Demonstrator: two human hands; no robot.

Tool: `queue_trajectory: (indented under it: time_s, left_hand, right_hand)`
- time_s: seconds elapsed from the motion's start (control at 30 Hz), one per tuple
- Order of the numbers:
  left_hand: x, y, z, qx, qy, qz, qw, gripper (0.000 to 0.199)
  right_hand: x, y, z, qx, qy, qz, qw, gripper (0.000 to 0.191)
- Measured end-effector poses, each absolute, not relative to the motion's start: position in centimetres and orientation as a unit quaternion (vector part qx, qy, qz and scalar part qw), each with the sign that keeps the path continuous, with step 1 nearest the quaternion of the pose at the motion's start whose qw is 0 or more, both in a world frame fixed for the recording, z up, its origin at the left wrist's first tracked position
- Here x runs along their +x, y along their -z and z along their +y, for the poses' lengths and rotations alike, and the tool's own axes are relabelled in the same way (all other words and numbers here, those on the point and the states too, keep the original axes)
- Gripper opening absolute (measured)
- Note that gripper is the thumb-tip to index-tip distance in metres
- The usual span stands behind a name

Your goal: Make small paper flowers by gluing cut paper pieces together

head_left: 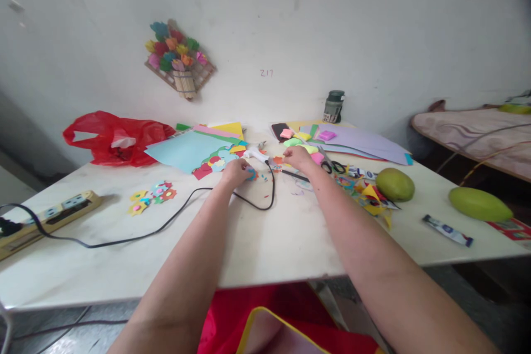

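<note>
My left hand (237, 172) is closed on a small blue paper piece (251, 173) just above the white table (274, 243). To its right my right hand (297, 157) is pinched near the coloured clay blocks (317, 157); anything between its fingertips is too small to make out. Between and behind the hands lies a white glue gun (256, 155) with a black cord. Small paper scraps (277, 160) lie around it. Several finished paper flowers (155, 196) are on the left, and more paper shapes (215, 161) lie behind my left hand.
A red plastic bag (120, 141) and a power strip (53, 218) are at the left. Coloured sheets (178, 149) lie at the back. On the right are scissors (333, 167), a green fruit (394, 185), another green fruit (480, 204) and a tube (448, 230).
</note>
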State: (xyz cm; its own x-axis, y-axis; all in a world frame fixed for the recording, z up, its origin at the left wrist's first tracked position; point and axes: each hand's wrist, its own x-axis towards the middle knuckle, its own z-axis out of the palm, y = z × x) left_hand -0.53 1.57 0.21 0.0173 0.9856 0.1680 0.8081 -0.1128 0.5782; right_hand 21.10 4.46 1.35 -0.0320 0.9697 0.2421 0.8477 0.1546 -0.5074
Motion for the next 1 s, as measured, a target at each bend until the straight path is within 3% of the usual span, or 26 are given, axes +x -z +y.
queue_trajectory:
  time_s: [0.2, 0.37, 0.57, 1.0]
  left_hand:
    - [-0.7, -0.2, 1.6, 0.641, -0.357, 0.651, 0.194, 0.03]
    - [-0.6, -0.1, 1.3, 0.57, -0.479, 0.552, 0.375, 0.045]
    - [-0.3, 0.2, 1.3, 0.523, -0.541, 0.475, 0.457, 0.051]
    - [0.2, -0.4, 0.9, 0.498, -0.529, 0.4, 0.558, 0.041]
  right_hand:
    - [21.3, -1.3, 5.2, -0.632, -0.155, -0.668, 0.36, 0.017]
    - [20.3, -2.0, 4.1, -0.544, -0.332, -0.61, 0.471, 0.017]
    - [17.4, -2.6, 2.1, -0.454, -0.517, -0.59, 0.423, 0.006]
    - [15.5, -2.2, 1.8, -0.525, -0.497, -0.566, 0.396, 0.019]
